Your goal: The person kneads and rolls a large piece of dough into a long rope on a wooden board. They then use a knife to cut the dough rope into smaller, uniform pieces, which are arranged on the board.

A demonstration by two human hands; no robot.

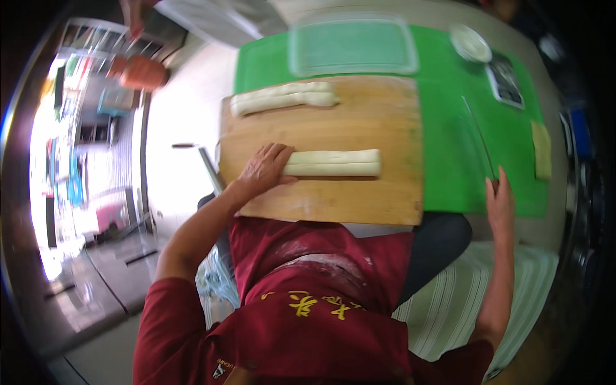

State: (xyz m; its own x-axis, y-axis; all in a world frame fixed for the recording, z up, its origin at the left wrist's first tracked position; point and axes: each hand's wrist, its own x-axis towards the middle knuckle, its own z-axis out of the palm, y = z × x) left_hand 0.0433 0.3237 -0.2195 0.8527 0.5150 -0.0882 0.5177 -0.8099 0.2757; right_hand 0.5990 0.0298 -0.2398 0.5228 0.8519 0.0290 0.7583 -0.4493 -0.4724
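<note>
A pale roll of dough point(337, 163) lies across a floured wooden board point(327, 202), with my left hand point(269, 166) resting at its left end. Lines run lengthwise along this roll. Farther back on the same board is another dough roll point(284, 97). Out to the right, my right hand point(499, 192) holds a knife point(478, 130) by the handle, its thin blade pointing away from me over the green table surface point(452, 168). The blade touches no dough.
Behind the board sits a translucent plastic tray or lid point(353, 45). A white bowl point(470, 43), a phone-like device point(504, 79) and a yellow cloth or sponge point(541, 150) are at the right. Part of another person's arm point(132, 19) shows at the upper left.
</note>
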